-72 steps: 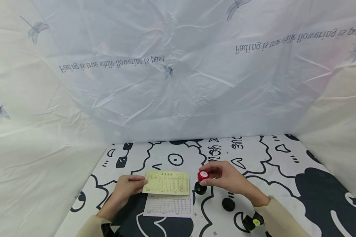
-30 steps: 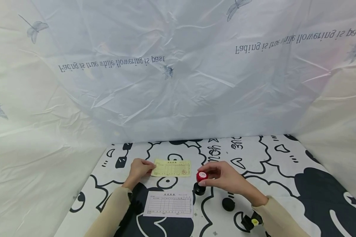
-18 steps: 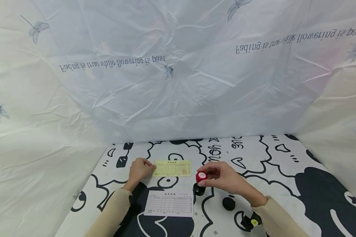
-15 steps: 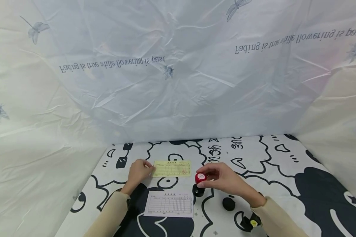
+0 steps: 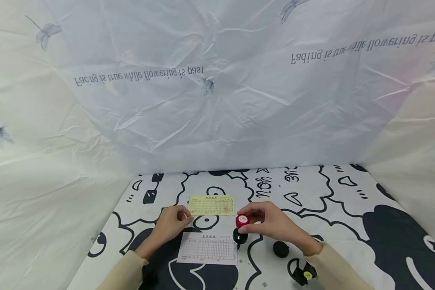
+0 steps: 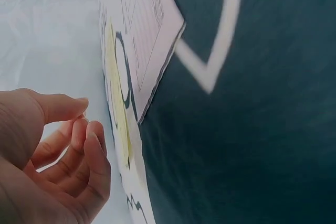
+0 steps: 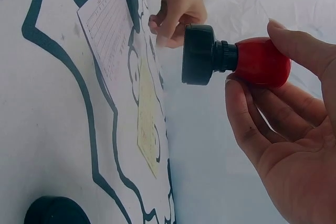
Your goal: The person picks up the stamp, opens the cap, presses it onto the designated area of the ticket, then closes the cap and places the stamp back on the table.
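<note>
Between thumb and fingers, my right hand [image 5: 270, 220] holds a stamp [image 7: 261, 62] with a red knob and a black round base, raised above the cloth. The base hangs just off the right edge of a white printed form pad [image 5: 207, 249]. Beyond the pad lies a yellow printed slip [image 5: 211, 205] with a reddish mark at its lower right. My left hand [image 5: 170, 223] hovers by the slip's lower left corner. In the left wrist view its fingers [image 6: 97, 153] are loosely curled, with nothing held, apart from the paper.
A black round cap [image 7: 58, 212] lies on the cloth to the right of the pad. The black-and-white patterned tablecloth [image 5: 333, 237] covers the table. A pale plastic sheet [image 5: 217, 121] hangs behind and along both sides.
My left hand carried the yellow slip away from the pad, laid it beyond and let go, then drew back towards me. The stamp in my right hand has shifted slightly left and nearer.
</note>
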The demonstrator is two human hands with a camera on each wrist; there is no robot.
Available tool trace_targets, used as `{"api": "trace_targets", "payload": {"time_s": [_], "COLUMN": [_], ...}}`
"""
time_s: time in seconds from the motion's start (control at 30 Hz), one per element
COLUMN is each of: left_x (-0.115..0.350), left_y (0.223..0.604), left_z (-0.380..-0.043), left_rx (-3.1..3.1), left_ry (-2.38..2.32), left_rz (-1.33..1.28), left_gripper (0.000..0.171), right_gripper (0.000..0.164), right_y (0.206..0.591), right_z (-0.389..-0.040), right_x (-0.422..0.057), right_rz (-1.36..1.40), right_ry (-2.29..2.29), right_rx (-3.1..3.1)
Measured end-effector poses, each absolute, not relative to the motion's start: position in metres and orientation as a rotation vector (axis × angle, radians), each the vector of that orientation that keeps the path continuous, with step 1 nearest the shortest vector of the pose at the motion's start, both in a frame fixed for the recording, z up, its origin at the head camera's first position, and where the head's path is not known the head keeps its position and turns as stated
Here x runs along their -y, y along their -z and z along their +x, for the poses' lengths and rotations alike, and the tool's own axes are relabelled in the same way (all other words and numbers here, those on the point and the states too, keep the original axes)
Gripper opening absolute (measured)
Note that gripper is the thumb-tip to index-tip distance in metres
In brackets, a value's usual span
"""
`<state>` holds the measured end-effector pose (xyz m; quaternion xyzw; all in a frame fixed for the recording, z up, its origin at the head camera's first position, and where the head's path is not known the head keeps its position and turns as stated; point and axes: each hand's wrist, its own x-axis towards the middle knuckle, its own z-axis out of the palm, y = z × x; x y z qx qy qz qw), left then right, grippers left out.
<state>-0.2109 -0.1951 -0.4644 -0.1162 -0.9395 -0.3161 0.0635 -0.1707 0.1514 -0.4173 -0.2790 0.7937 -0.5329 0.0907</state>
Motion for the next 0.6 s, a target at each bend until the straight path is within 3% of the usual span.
{"api": "trace_targets", "payload": {"time_s": [0.3, 0.47, 0.6], "left_x": [0.209, 0.224, 0.235], "left_y": [0.462, 0.462, 0.465], "left_z": [-0.172, -0.146, -0.133], "left_rx": [2.914, 2.873, 2.722], "left_ry": [0.673, 0.274, 0.112], "left_rz": [-0.586, -0.865, -1.097], "left_gripper": [0.007, 0.03, 0.039], "right_gripper": [0.035, 0.036, 0.035], "right_y": [0.42, 0.421, 0.422], "right_z": [-0.168, -0.167, -0.167], "right_x": [-0.149, -0.15, -0.149], "right_rz": [-0.872, -0.84, -0.85], "right_ry": [1.565, 1.539, 1.549], "right_rx": [-2.368, -2.404, -2.396]}}
